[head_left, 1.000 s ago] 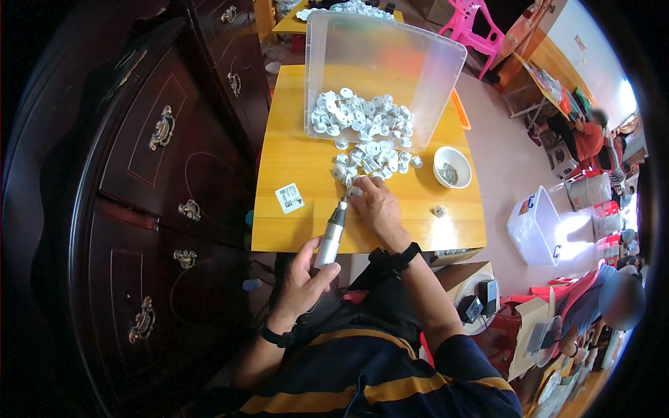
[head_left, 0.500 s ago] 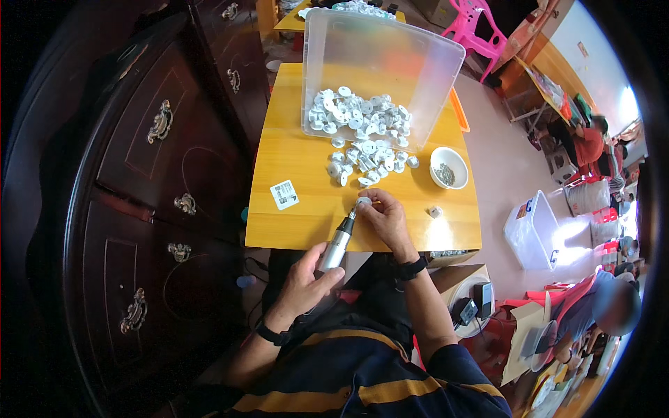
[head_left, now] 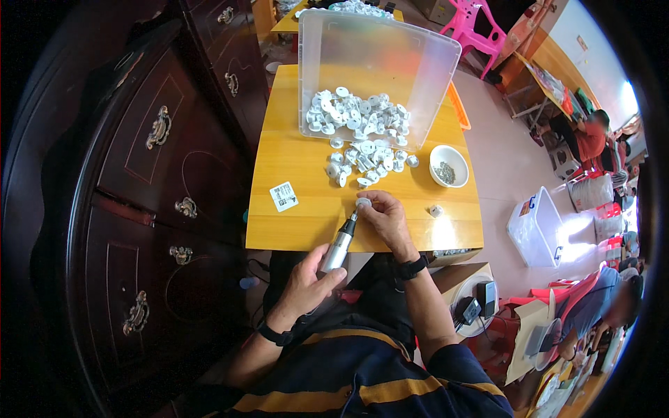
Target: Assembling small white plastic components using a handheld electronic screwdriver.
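Observation:
My left hand (head_left: 306, 282) is wrapped round a silver electric screwdriver (head_left: 337, 252) with a black nose, tilted up and to the right. Its tip meets a small white round plastic part (head_left: 363, 203), which my right hand (head_left: 385, 217) pinches between thumb and fingers above the table's near side. Past my hands lies a loose pile of similar white parts (head_left: 368, 161). More of them fill the bottom of a clear plastic bin (head_left: 380, 63) tipped on its side. A white bowl (head_left: 439, 155) at the right holds small metal pieces, likely screws.
A white label card (head_left: 283, 196) lies on the yellow wooden table (head_left: 279, 150) at left; one white part (head_left: 435, 210) sits apart at right. Dark wooden drawers (head_left: 167, 174) stand close on my left. A clear tub (head_left: 535, 230) is on the floor at right, and other people sit beyond.
My hands, the screwdriver and the white part hold nearly the same pose. The whole view has shifted slightly. At the lower right, a seated person's head has moved a little.

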The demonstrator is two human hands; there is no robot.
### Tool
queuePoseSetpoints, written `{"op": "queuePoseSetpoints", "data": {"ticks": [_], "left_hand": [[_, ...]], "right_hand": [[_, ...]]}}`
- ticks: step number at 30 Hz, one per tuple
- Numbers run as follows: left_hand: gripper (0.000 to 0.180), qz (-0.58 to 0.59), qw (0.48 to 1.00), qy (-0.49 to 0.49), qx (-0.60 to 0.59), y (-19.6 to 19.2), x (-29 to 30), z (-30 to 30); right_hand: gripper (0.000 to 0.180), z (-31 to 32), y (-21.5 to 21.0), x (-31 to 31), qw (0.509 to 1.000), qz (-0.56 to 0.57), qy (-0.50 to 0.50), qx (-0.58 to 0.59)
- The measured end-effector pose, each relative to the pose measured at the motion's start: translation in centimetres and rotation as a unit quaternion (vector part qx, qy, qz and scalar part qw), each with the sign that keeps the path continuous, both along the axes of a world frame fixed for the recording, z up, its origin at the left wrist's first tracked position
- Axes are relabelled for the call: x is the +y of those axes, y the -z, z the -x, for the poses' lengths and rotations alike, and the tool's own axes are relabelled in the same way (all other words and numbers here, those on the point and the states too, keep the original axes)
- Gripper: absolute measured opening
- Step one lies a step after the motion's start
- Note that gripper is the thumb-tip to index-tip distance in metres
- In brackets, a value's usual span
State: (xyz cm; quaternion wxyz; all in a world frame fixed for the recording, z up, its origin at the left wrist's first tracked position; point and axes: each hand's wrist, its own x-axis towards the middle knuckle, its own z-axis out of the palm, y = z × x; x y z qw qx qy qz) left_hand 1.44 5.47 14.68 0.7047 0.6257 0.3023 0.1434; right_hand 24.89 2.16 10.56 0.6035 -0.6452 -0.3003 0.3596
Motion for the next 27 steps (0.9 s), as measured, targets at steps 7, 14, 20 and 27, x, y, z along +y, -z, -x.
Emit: {"op": "queuePoseSetpoints", "data": {"ticks": [7, 14, 20, 27], "left_hand": [[0.055, 0.008, 1.000, 0.000, -0.003, 0.3, -0.1, 0.0], [0.051, 0.024, 1.000, 0.004, -0.004, 0.3, 0.0, 0.1], [0.043, 0.078, 0.997, 0.008, -0.015, 0.2, 0.2, 0.1], [0.042, 0.100, 0.995, 0.007, -0.012, -0.1, 0.1, 0.0]], "right_hand": [[0.017, 0.1, 0.4, 0.1, 1.000, -0.003, 0.010, -0.026], [0.015, -0.1, 1.8, 0.2, 0.995, -0.034, 0.017, -0.089], [0.016, -0.1, 1.7, 0.0, 0.992, -0.064, 0.002, -0.111], [0.019, -0.4, 1.7, -0.2, 0.987, -0.053, -0.014, -0.149]]}}
